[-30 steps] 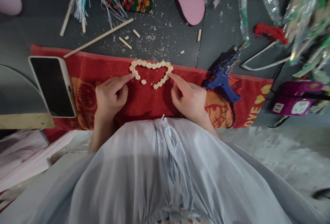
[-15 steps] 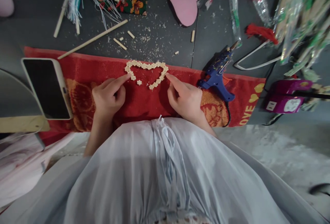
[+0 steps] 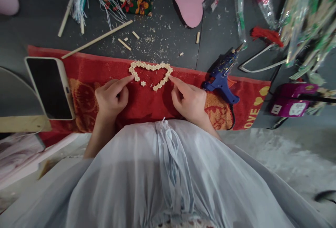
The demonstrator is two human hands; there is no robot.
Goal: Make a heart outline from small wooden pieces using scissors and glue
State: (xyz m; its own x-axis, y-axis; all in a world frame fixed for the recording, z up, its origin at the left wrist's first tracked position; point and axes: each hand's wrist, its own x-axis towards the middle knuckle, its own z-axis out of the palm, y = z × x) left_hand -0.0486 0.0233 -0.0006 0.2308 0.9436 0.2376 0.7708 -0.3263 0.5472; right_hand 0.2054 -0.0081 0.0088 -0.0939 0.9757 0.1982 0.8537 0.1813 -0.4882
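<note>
Saw a dark table (image 3: pixel 215 35), sprinkled with pale crumbs beyond the middle of the towel. Found that red towel (image 3: pixel 147 105) spread along the near edge, from left to right. Noted a phone (image 3: pixel 49 88) at its left end with the dark screen up, and a blue glue gun (image 3: pixel 220 81) toward the right, with its nozzle aimed far and right. Spotted a pink heart (image 3: pixel 193 0) on the far side, right of centre.

Held the left hand (image 3: pixel 110 96) half open over the towel, with the index finger stretched far and right, the thumb apart from it and the other fingers curled under. Held the right hand (image 3: pixel 189 98) in a mirrored pose, with its index finger stretched far and left. Saw nothing gripped in either.

Had a cream bead outline (image 3: pixel 151 67) on the towel's far side, between the two fingertips. Could not tell whether touching it or just beside it with either. Saw a gap at its near left, and in that gap a loose bead flower (image 3: pixel 143 83).
</note>
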